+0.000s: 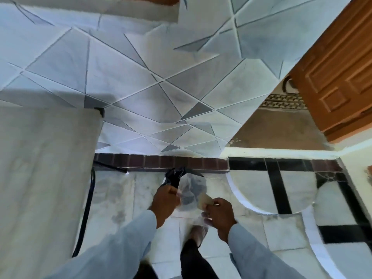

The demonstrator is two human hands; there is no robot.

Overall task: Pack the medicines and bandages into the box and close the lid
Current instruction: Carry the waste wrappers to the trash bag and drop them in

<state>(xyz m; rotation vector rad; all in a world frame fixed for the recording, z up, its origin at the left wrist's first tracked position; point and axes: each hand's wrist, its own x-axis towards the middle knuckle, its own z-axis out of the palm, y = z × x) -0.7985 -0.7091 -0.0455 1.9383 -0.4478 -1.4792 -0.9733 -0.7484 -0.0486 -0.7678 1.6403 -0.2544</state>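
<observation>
I stand on a tiled floor with both hands raised in front of me. My left hand (pixel 165 198) grips a dark, shiny packet (pixel 174 176) together with the edge of a clear plastic bag (pixel 190 195) that hangs between my hands. My right hand (pixel 218 211) pinches a small beige piece, perhaps a bandage strip (pixel 204 200), and touches the bag's lower part. The picture is blurred, so the packet's exact nature is unclear. No box or lid is in view.
A white cloth-covered surface (pixel 44 178) fills the left, with a black cable (pixel 88 208) beside it. Ahead rises a wall of grey geometric panels (pixel 124 77). A brown wooden door (pixel 338 77) stands at right. My foot (pixel 198 233) shows below the bag.
</observation>
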